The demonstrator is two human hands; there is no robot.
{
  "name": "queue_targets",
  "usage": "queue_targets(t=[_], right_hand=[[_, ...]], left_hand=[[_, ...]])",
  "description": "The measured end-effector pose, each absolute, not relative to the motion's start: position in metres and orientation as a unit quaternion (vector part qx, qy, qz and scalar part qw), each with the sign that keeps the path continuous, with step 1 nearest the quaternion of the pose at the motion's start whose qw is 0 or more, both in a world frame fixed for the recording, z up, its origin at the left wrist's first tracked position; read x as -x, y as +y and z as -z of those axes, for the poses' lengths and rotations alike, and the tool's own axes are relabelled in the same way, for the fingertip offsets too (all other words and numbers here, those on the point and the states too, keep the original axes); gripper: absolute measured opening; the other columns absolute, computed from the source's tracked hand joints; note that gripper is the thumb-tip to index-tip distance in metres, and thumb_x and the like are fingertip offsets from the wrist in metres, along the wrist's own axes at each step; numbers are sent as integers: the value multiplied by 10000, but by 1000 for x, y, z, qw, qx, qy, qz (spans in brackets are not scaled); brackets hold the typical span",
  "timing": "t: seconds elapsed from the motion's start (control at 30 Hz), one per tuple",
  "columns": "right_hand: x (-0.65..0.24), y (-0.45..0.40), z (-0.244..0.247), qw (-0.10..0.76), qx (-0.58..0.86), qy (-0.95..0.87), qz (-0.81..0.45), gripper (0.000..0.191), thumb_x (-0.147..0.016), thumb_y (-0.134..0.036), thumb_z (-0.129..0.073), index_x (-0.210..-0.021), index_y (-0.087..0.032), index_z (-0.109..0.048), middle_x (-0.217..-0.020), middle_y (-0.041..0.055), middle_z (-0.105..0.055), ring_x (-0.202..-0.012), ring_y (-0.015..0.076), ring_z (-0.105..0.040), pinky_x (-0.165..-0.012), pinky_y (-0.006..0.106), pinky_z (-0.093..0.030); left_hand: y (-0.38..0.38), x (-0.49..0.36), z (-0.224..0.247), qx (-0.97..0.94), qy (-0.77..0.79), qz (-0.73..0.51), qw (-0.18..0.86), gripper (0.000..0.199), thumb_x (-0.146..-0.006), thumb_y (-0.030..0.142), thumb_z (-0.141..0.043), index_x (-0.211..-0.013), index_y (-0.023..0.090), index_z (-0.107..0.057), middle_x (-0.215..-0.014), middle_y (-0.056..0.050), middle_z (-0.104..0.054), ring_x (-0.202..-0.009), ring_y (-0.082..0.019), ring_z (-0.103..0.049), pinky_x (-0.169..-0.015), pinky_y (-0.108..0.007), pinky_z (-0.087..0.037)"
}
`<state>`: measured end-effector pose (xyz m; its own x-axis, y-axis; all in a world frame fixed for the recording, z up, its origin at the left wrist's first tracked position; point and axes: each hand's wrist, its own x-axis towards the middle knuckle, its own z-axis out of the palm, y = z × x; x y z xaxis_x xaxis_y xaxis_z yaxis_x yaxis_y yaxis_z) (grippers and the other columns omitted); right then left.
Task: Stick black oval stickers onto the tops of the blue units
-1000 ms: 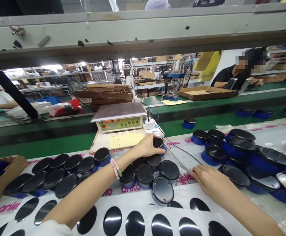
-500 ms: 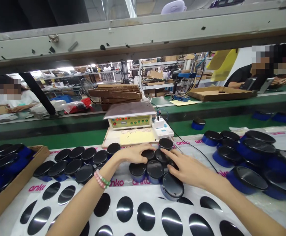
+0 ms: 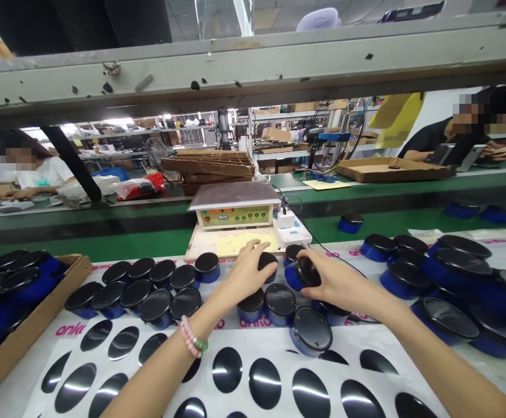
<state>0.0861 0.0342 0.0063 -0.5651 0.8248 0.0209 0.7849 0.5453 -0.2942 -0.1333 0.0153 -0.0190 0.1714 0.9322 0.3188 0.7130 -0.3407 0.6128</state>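
My right hand grips a round blue case with a glossy black top, tilted on its side with the blue wall facing left. My left hand has its fingers apart around another black-topped case, its thumb along the top; whether it grips is unclear. Just in front of my hands stand more such cases, among them a nearer one. Partly hidden behind the tilted case is another one. To the left, more black-topped cases stand in rows.
A white sheet with black oval pieces lies in front. Cases fill a cardboard box at left and pile up at right. A control box and a power strip stand behind, below an overhead beam. Two people sit beyond.
My right hand has taken hold of a case and tipped it up. My left hand has shifted a little to the right, uncovering a case beside its wrist. The view has moved slightly.
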Motion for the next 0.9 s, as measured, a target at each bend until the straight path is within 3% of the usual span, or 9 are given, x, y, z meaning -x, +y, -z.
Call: queue_targets(t=[0.1, 0.2, 0.3, 0.4, 0.53, 0.6, 0.7, 0.8, 0.9], right_hand=[[-94, 34, -17, 195, 423, -860, -209, 575, -800, -349, -570, -1323, -301, -335, -1289, 72, -463, -1067, 244, -553, -827, 334, -468], [-89, 28, -24, 272, 347, -824, -357, 514, -809, -310, -588, -1269, -315, -360, -1253, 47, -479, -1052, 216, -562, -860, 336, -476], [-67, 18, -28, 259, 282, -779, -497, 389, -843, -352, -563, -1181, -288, -381, -1103, 18, -548, -932, 175, -596, -800, 306, -506], [-37, 9, -28, 267, 277, -756, -529, 305, -871, -424, -502, -1126, -270, -432, -1080, 19, -528, -892, 167, -578, -696, 278, -534], [-3, 4, -24, 259, 255, -738, -569, 308, -862, -391, -492, -1142, -266, -457, -1187, 37, -474, -906, 178, -573, -611, 278, -566], [8, 6, -22, 247, 247, -747, -566, 312, -862, -371, -491, -1155, -269, -461, -1204, 39, -473, -878, 166, -581, -608, 282, -572], [21, 11, -21, 243, 250, -818, -458, 324, -872, -345, -478, -1183, -259, -459, -1213, 51, -497, -851, 155, -595, -636, 290, -564], [35, 14, -23, 243, 237, -872, -353, 310, -853, -282, -500, -1158, -232, -498, -1189, 55, -539, -967, 181, -576, -810, 336, -513], [49, 12, -25, 224, 213, -899, -310, 302, -798, -199, -545, -1099, -227, -561, -1143, 41, -573, -1041, 191, -539, -933, 348, -423]], left_hand=[[-6, 136, 4, -753, 532, -359, 148, 306, -874, 319, -516, -1159, 208, -530, -1249, -80, -485, -1227, -222, -425, -1065, -383, -314], [-30, 139, -3, -763, 515, -357, 162, 497, -820, 359, -610, -1268, 237, -433, -1305, -70, -470, -1227, -223, -432, -1057, -388, -338], [-47, 139, 1, -741, 502, -388, 219, 717, -789, 404, -655, -1377, 271, -267, -1396, -70, -404, -1239, -221, -440, -1035, -387, -379], [-58, 139, 8, -691, 516, -456, 220, 614, -787, 358, -670, -1312, 292, -360, -1317, -36, -483, -1167, -199, -508, -993, -360, -422], [-72, 154, 9, -663, 552, -477, 166, 541, -762, 262, -697, -1230, 290, -424, -1217, -11, -534, -1078, -175, -547, -950, -330, -449], [-77, 171, 7, -676, 576, -439, 136, 604, -757, 280, -699, -1269, 285, -378, -1255, -29, -506, -1121, -186, -520, -972, -343, -433], [-72, 207, 4, -715, 614, -326, 81, 713, -723, 337, -719, -1326, 253, -348, -1369, -84, -409, -1271, -259, -383, -1058, -429, -337], [-52, 247, 3, -729, 625, -269, 69, 449, -808, 297, -611, -1232, 216, -490, -1329, -107, -462, -1280, -299, -372, -1071, -495, -282], [-32, 277, 6, -731, 625, -257, 95, 285, -916, 280, -446, -1164, 180, -544, -1201, -109, -573, -1148, -239, -517, -1010, -441, -376]])
